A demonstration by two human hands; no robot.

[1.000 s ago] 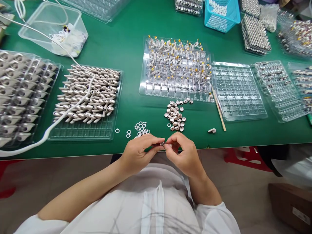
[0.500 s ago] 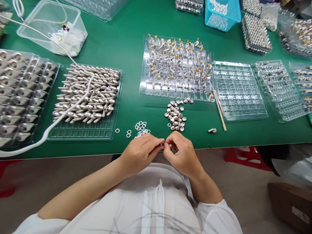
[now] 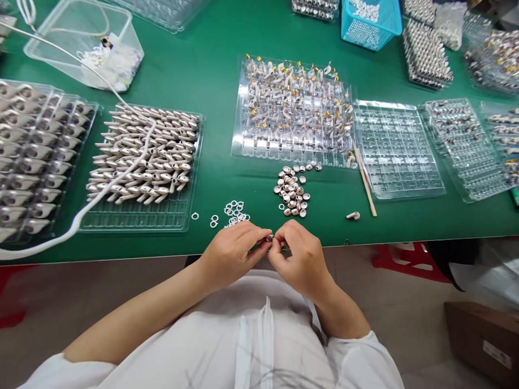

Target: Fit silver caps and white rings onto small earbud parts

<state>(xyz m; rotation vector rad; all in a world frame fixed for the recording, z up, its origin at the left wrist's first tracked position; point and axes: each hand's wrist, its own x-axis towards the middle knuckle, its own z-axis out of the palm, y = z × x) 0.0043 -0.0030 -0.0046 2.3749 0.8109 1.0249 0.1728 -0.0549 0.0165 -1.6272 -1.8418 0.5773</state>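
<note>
Fingertips of my left hand (image 3: 232, 249) pinch a small shiny metallic part (image 3: 270, 237) at the table's front edge. My right hand (image 3: 299, 256) is closed too, its thumb and index finger meeting at the right side of that part; whether it holds a separate piece is hidden. Just beyond my left hand lie loose white rings (image 3: 235, 212). Ahead of my right hand is a pile of small beige oval caps (image 3: 292, 190). Off to the right, a single stemmed beige earbud piece (image 3: 353, 215) rests on the green table.
A tray of earbud parts with yellow tips (image 3: 292, 156) lies ahead, a wooden stick (image 3: 367, 186) beside it. A clear tray (image 3: 399, 189) sits right. At left, a white cable (image 3: 109, 192) crosses a tray of beige stems (image 3: 150, 162). A blue basket (image 3: 368, 35) stands behind.
The small metallic part shows more clearly between my fingertips now. My right hand has shifted very slightly left. The things on the table stay as they were.
</note>
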